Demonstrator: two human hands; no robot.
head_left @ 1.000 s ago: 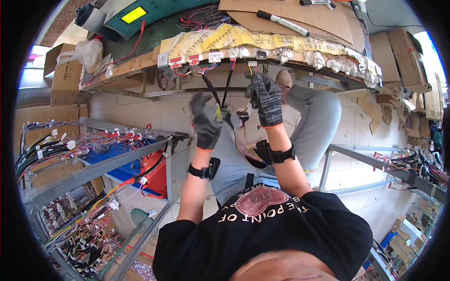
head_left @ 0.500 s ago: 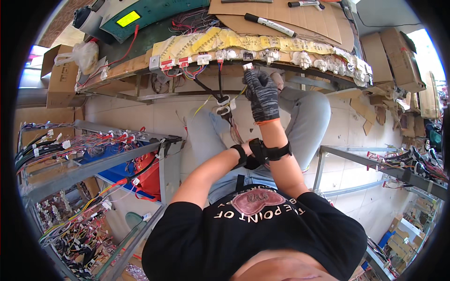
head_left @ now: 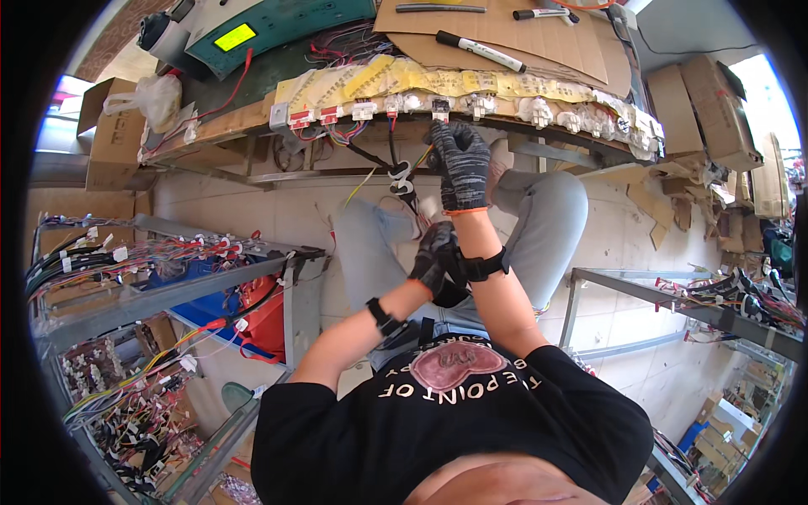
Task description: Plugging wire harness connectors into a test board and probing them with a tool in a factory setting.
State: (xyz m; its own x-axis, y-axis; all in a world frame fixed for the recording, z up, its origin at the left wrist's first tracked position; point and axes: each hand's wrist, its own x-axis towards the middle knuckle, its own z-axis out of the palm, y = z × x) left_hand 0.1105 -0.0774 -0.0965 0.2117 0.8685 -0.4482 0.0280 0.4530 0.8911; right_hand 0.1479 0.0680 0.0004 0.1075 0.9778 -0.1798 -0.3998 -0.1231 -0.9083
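Observation:
My right hand (head_left: pixel 463 164), in a grey-black knit glove, reaches up to the bench's front edge. Its fingers are closed on a small white connector (head_left: pixel 440 118), mostly covered by the fingertips, which meets a dark socket (head_left: pixel 440 106) in the row along that edge. My left hand (head_left: pixel 433 251), gloved too, is lower down beside my right wrist. Its fingers are smeared and partly hidden, so their hold cannot be made out. Close by hangs a wire harness (head_left: pixel 401 178), dark-sleeved, running down from a red connector (head_left: pixel 392 115) in the row.
On the bench are a teal tester (head_left: pixel 269 38) with a lit screen, cardboard (head_left: pixel 505 29) and a black-and-white marker (head_left: pixel 480 51). Metal racks carrying wire bundles flank me, the left rack (head_left: pixel 168 305) and the right rack (head_left: pixel 690 303). Cardboard boxes (head_left: pixel 707 109) stand at far right.
My right hand has moved slightly left, bringing the white connector up against the dark socket. My left hand has come out from behind my right forearm, forward and into view.

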